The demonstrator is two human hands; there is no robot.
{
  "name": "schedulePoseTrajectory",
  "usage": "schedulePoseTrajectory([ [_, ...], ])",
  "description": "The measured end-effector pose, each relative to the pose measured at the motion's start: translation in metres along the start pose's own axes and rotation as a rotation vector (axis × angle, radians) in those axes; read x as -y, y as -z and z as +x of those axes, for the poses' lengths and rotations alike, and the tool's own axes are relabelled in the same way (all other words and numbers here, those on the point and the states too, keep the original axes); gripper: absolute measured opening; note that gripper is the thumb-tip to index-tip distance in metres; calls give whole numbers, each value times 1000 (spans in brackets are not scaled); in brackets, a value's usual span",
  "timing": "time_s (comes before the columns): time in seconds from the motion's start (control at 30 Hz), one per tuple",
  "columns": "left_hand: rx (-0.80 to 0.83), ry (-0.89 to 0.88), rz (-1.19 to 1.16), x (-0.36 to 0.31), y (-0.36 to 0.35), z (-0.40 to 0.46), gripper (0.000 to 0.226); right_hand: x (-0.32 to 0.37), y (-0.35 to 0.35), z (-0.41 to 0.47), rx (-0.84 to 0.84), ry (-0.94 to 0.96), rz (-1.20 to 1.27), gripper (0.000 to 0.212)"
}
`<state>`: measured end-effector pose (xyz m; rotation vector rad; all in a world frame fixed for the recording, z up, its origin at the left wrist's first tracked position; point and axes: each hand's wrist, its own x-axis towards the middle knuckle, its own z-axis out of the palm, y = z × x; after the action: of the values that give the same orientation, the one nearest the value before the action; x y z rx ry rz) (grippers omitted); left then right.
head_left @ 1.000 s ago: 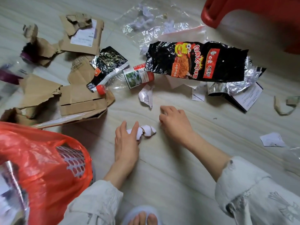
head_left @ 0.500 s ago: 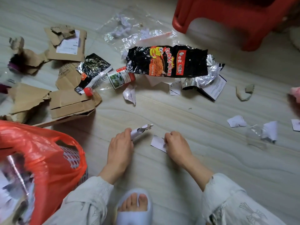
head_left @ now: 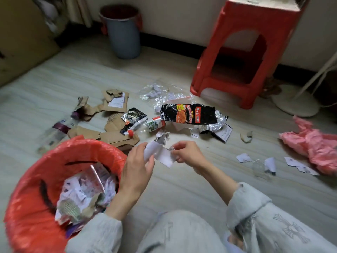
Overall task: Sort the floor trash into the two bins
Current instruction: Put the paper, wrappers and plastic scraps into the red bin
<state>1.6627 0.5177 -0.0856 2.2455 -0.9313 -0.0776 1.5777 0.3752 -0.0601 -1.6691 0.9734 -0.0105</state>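
The red-lined bin (head_left: 27, 179) is the largest task thing — a basket in a soft red bag, mouth up, just left of the left hand's fingers and below them, already holding paper scraps. The bag film would give under any push, so the bin is better left standing. A second bin, the grey bin (head_left: 124, 33), stands upright by the wall, well beyond both hands.

The black noodle wrapper (head_left: 189, 114) lies flat on the floor past the fingertips, its long axis running left to right. It looks light, crinkly and slippery, so a pinch at one short end should serve. Beside it the plastic bottle (head_left: 144, 126) lies on its side, red cap toward the left hand's side, axis slightly slanted; it is judged light and stiff enough to be grasped round the body. Torn cardboard pieces (head_left: 116, 137) lie beyond the bin rim, stiff and flat.

Smallest is what is in hand: paper scraps (head_left: 160, 152), held in the air between the two hands, above the floor. The left hand (head_left: 136, 168) is curled round a rolled white piece pointing up and away; the right hand (head_left: 187, 154) pinches a crumpled corner. Such paper is featherlight and tears easily — a gentle pinch suffices.
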Motion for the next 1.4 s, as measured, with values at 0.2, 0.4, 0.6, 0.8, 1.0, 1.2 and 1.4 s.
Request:
schedulePoseTrajectory([
  [0.2,-245,222,-9,42,99,-33,36,69,-64,-33,166,194,6,12],
  [0.4,-183,523,-53,73,138,-65,50,89,-94,-44,359,179,-37,34],
  [0.6,-19,557,-36,77,143,-62,53,82,-107,-53,609,70,-203,42],
  [0.8,-42,467,51,63,126,-34,14,68,-84,-36,521,51,-205,34],
  [1.0,38,234,166,41,73,21,13,35,-33,8,392,-25,-185,32],
  [1.2,410,56,268,31,-42,86,27,-37,27,77,161,-22,-487,43],
  [1.4,684,-34,546,63,-173,134,50,-132,62,143,129,-70,-726,64],
])
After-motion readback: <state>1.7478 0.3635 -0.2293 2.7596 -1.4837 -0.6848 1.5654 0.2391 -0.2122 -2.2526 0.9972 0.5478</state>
